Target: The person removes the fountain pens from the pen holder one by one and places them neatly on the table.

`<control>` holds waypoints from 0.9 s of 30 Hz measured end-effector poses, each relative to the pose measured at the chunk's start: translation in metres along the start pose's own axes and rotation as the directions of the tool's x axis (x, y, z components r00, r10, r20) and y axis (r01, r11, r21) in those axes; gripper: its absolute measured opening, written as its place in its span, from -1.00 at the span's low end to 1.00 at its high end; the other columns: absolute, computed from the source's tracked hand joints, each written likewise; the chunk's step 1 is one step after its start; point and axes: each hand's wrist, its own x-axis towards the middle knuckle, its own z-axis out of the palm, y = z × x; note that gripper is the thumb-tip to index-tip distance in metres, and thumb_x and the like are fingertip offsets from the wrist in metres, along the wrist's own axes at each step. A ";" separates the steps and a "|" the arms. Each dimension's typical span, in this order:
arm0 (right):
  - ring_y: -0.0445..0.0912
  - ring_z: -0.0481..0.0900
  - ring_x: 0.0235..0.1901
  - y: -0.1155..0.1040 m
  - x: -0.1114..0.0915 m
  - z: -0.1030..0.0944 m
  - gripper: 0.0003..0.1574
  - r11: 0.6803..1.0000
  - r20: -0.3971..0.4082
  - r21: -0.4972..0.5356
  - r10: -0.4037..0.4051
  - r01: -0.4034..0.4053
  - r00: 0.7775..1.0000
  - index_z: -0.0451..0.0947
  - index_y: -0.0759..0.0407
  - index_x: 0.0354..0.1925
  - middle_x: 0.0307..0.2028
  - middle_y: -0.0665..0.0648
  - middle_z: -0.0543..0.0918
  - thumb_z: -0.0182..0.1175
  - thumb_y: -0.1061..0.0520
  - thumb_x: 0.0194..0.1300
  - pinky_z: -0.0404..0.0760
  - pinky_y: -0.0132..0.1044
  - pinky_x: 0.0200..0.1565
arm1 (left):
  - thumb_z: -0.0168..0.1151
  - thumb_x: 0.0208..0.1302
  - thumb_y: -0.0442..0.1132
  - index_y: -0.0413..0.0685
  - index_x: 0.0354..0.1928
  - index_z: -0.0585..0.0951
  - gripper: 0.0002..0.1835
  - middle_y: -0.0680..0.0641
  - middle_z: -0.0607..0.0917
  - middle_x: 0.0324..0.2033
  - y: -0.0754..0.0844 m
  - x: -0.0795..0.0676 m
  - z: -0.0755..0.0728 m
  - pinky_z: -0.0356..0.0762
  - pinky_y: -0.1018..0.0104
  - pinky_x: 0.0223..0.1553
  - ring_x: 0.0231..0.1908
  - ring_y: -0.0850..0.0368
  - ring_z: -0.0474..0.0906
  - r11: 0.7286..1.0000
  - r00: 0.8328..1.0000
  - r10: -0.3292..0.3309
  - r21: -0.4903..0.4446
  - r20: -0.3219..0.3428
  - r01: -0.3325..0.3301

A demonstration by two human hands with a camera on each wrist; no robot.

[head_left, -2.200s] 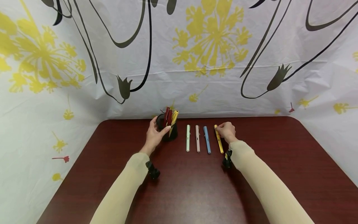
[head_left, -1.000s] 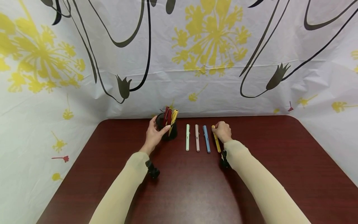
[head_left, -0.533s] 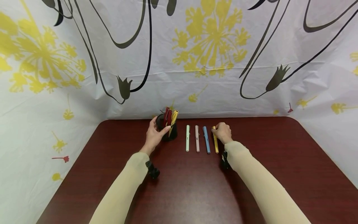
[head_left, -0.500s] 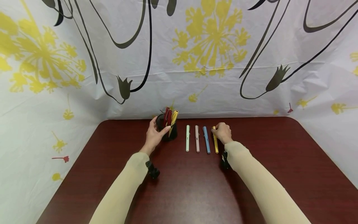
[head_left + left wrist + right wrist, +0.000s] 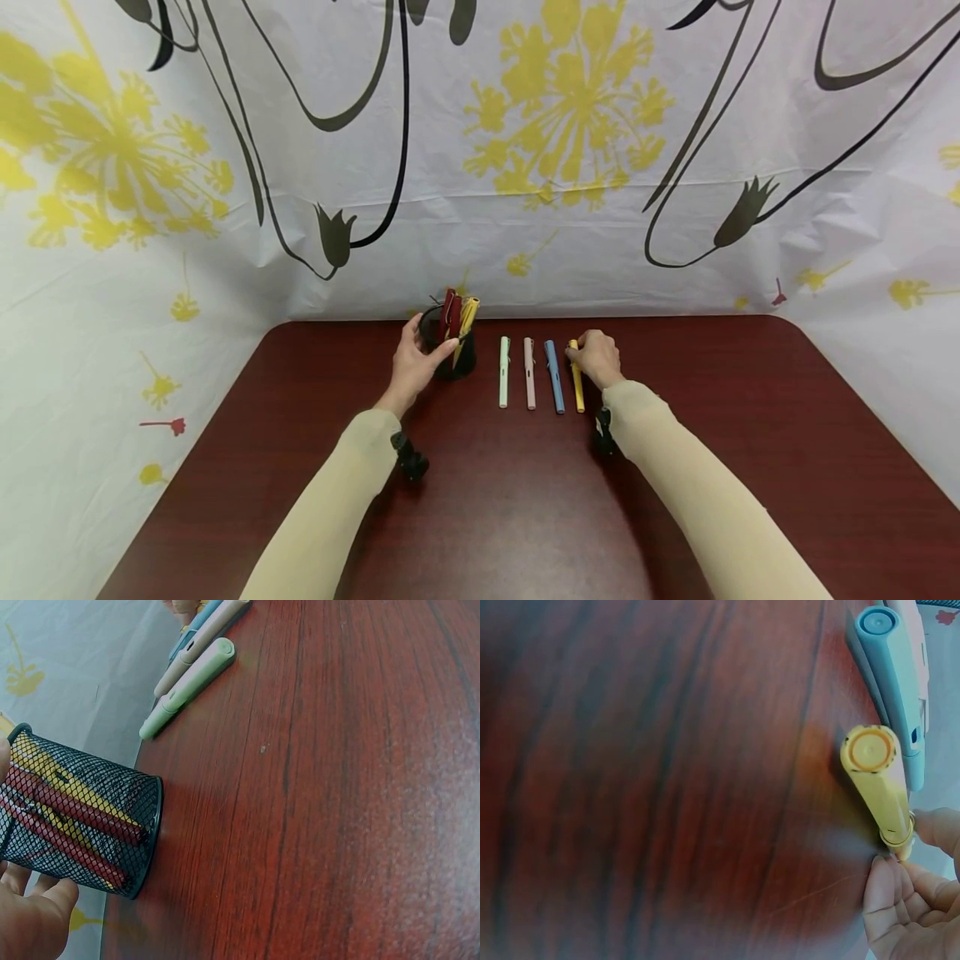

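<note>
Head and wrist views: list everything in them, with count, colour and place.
table: 1, red-brown, foreground
backdrop: 1, white, plant-printed, behind table
cup: 1, black mesh, table's far side
pens in cup: count unclear, red and yellow
green pen: 1, pale green, on table nearest cup
pink pen: 1, pale pink, right of green
blue pen: 1, blue, right of pink
yellow pen: 1, yellow, right of blue
cameras: 2, black, one per wrist
sleeves: 2, cream, both arms
left hand: 1, bare, holding cup
right hand: 1, bare, pinching yellow pen
</note>
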 end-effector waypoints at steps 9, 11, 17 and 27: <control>0.12 0.62 -0.30 -0.001 -0.001 0.000 -0.56 1.000 0.006 0.007 0.005 -0.005 1.000 0.47 0.43 0.01 -0.13 0.40 0.59 0.19 0.12 0.29 0.60 -0.14 -0.31 | 0.33 0.17 -0.04 0.00 0.45 0.03 -0.09 -0.18 0.24 0.37 0.001 -0.001 0.000 0.26 0.05 0.29 0.37 -0.02 0.15 1.000 1.000 -0.002 0.005 0.003 0.002; 0.11 0.61 -0.31 -0.001 -0.001 0.000 -0.56 1.000 0.005 0.006 0.008 -0.008 1.000 0.47 0.42 0.01 -0.14 0.39 0.59 0.20 0.11 0.29 0.60 -0.15 -0.33 | 0.33 0.17 -0.05 -0.01 0.45 0.03 -0.09 -0.18 0.24 0.37 0.000 -0.001 0.000 0.25 0.05 0.29 0.38 -0.03 0.15 1.000 1.000 0.001 0.002 0.005 -0.001; 0.11 0.59 -0.33 0.000 -0.001 0.001 -0.55 1.000 0.008 -0.007 0.000 0.000 1.000 0.47 0.42 0.02 -0.13 0.40 0.58 0.20 0.11 0.29 0.57 -0.17 -0.37 | 0.30 0.22 -0.14 -0.12 0.45 0.01 -0.12 -0.27 0.21 0.37 0.020 -0.014 -0.002 0.21 -0.01 0.30 0.38 -0.11 0.11 1.000 1.000 0.000 -0.004 0.022 0.000; 0.16 0.58 -0.24 0.001 -0.001 0.000 -0.48 1.000 0.003 0.000 -0.008 0.008 1.000 0.45 0.45 0.08 -0.07 0.42 0.56 0.19 0.09 0.30 0.58 -0.09 -0.26 | 0.29 0.22 -0.19 -0.16 0.44 0.01 -0.13 -0.30 0.20 0.37 0.029 -0.018 -0.003 0.21 -0.03 0.30 0.38 -0.14 0.10 1.000 0.999 -0.014 -0.016 0.030 0.015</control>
